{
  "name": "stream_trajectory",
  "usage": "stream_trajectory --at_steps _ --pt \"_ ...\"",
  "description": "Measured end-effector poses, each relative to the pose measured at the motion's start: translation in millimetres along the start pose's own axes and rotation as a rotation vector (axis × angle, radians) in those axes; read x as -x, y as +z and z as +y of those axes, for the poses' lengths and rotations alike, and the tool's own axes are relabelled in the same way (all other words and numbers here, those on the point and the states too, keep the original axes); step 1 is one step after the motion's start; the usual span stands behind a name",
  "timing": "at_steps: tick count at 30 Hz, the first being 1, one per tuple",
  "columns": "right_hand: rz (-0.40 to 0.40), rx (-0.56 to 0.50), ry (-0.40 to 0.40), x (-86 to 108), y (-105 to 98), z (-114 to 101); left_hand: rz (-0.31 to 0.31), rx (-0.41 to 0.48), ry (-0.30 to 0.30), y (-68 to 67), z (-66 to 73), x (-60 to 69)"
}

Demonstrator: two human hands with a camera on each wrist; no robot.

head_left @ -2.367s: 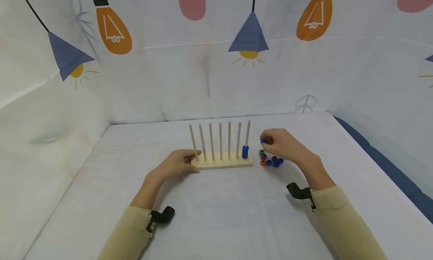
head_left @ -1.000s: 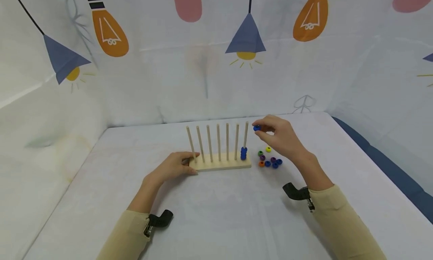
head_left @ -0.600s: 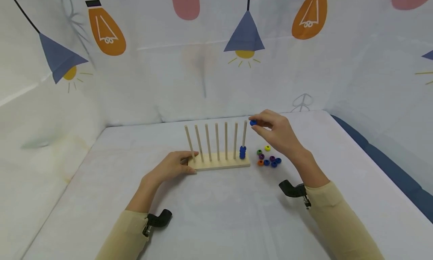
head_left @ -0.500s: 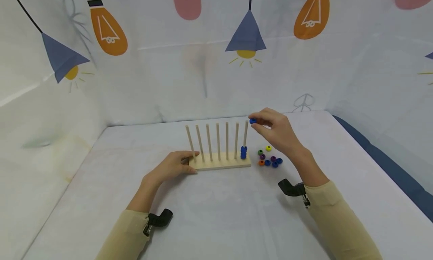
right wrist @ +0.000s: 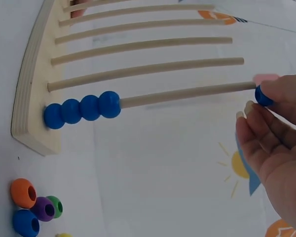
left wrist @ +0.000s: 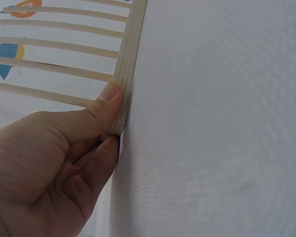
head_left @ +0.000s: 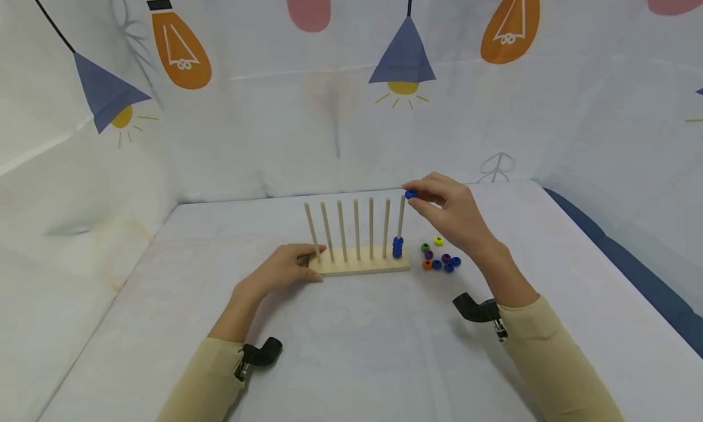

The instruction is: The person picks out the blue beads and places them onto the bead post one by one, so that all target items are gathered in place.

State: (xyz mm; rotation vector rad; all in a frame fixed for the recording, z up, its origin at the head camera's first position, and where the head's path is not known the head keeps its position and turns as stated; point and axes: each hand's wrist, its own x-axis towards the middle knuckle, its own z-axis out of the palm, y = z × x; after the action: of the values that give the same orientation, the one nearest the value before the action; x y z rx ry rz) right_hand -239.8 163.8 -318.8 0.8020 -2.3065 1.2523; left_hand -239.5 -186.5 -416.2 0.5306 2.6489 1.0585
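Observation:
A pale wooden peg rack [head_left: 359,264] with a row of upright rods stands on the white table. My left hand [head_left: 280,266] grips its left end; in the left wrist view the thumb and fingers pinch the base board [left wrist: 126,64]. My right hand [head_left: 453,211] pinches a blue bead [head_left: 410,194] at the top of the rightmost rod [head_left: 401,218]. The right wrist view shows this bead [right wrist: 263,96] touching the rod's tip. Several blue beads [right wrist: 81,109] are stacked at the foot of that rod. The other rods carry no beads.
Right of the rack lie loose beads: a yellow bead [head_left: 438,241], a green bead [head_left: 425,247], an orange bead [head_left: 427,264], purple beads [head_left: 446,258] and several blue beads [head_left: 449,268]. A white printed cloth [head_left: 335,123] hangs behind the table.
My right hand has lifted the blue bead from the loose beads and carried it up and left to the rightmost rod's tip. My left hand keeps its grip on the rack.

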Motion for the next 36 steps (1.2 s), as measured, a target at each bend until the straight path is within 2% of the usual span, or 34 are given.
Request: stream_trajectory --at_steps 6,17,30,36 --pt "0.016 -0.022 -0.021 -1.2 4.6 -6.1 0.013 -0.017 0.001 -1.1 -1.1 0.3" --pt "0.028 0.003 -0.025 -0.2 12.2 -8.1 0.010 -0.016 0.002 -0.4 0.9 1.0" --pt "0.024 0.018 -0.029 0.8 16.0 -2.8 0.009 -0.005 0.020 0.2 0.3 -0.9" --pt "-0.001 0.009 -0.006 0.6 17.1 0.0 0.010 0.009 0.023 -0.1 -0.1 -0.7"
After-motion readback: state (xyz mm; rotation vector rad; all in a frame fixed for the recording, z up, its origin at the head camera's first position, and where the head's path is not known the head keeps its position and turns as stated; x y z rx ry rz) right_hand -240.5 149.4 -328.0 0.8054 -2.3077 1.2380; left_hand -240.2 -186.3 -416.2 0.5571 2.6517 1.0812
